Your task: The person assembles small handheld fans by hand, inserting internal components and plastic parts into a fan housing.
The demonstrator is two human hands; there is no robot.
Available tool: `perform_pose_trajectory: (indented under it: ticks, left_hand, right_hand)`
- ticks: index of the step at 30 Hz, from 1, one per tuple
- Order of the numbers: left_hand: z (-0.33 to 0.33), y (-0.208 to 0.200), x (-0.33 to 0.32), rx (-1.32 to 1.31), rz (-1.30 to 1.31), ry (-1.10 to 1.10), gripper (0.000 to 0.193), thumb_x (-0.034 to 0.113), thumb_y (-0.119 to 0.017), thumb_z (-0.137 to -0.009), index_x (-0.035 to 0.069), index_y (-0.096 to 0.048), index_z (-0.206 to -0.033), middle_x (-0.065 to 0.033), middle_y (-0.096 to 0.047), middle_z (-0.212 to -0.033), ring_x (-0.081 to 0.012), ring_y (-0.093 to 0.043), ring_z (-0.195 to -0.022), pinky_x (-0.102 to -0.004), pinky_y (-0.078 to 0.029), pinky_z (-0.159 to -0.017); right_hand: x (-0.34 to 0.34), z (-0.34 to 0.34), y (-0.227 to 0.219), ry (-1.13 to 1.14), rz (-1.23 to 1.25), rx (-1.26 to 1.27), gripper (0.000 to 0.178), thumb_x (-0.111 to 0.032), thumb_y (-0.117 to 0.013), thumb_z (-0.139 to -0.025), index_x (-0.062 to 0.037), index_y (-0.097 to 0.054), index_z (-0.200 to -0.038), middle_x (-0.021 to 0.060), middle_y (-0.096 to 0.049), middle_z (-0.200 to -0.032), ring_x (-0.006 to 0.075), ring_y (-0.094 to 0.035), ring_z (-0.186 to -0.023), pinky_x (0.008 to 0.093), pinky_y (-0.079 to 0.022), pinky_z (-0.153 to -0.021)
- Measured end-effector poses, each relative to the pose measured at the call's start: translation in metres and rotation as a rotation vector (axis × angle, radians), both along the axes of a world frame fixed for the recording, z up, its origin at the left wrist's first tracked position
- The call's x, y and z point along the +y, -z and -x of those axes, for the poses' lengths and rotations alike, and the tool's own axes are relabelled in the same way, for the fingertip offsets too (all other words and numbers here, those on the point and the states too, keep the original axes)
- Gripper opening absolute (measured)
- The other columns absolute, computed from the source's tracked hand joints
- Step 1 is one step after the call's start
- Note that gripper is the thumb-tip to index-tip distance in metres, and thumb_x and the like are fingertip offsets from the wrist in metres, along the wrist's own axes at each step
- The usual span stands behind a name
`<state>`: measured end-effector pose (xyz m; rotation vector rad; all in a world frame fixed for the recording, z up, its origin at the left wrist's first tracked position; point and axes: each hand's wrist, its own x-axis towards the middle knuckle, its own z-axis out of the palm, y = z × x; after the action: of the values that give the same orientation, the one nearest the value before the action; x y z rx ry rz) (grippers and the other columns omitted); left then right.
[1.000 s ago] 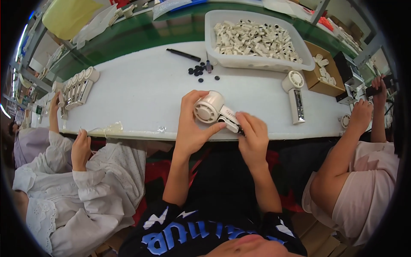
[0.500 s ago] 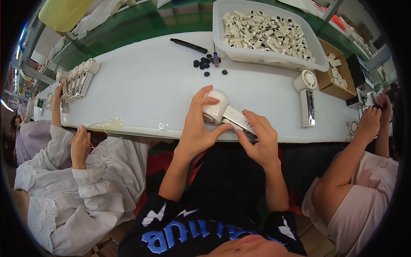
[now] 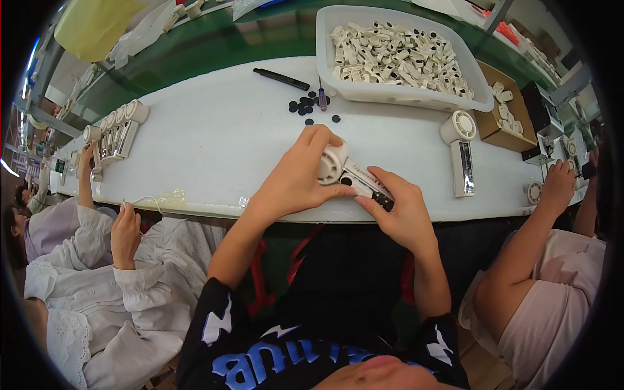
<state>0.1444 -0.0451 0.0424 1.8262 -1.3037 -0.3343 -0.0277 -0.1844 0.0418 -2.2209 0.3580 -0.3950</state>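
Observation:
Both my hands hold a white handheld fan [image 3: 329, 168] above the table's near edge. My left hand [image 3: 294, 174] wraps round its round head, thumb along the lower side and fingers over the top. The slatted grille on the head shows beside the palm. My right hand [image 3: 407, 211] grips the far end of the handle between thumb and fingers. A dark, shiny strip is visible on the handle's side facing me. Beyond the fan lie several small black discs [image 3: 303, 106] and a small screwdriver [image 3: 322, 99].
A black pen-like tool [image 3: 281, 78] lies further back. A translucent bin [image 3: 403, 97] of small white parts stands behind, next to a cardboard box [image 3: 520, 142]. Another fan [image 3: 463, 166] lies to the right; several fans [image 3: 123, 130] line the left. Co-workers' hands [image 3: 123, 237] are on both sides.
The fan has been turned about its length, so its grille and the dark strip now face me. My left hand has rolled over the top of the head.

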Motion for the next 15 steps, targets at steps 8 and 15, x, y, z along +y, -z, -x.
perform_pose_trajectory:
  ticks: [8, 15]
  left_hand:
    - [0.003, 0.026, 0.006, -0.074, 0.081, -0.007, 0.070, 0.023, -0.094, -0.057, 0.005, -0.057, -0.114, -0.0187, -0.046, -0.131, -0.0370, -0.056, -0.113, -0.0410, -0.049, -0.093]
    - [-0.004, 0.021, -0.002, -0.182, 0.284, -0.037, 0.065, 0.024, -0.096, -0.054, 0.004, -0.060, -0.105, -0.0190, -0.055, -0.122, -0.0331, -0.060, -0.107, -0.0391, -0.051, -0.089]
  right_hand:
    - [0.019, -0.009, 0.002, 0.019, 0.282, 0.077, 0.052, -0.006, -0.075, -0.076, 0.0083, -0.053, -0.121, 0.0226, -0.063, -0.100, 0.0388, -0.063, -0.087, 0.0437, -0.051, -0.078]
    - [0.011, -0.011, 0.014, 0.007, 0.412, -0.113, 0.048, -0.008, -0.077, -0.074, 0.0058, -0.053, -0.112, 0.0205, -0.060, -0.099, 0.0378, -0.061, -0.087, 0.0429, -0.050, -0.080]
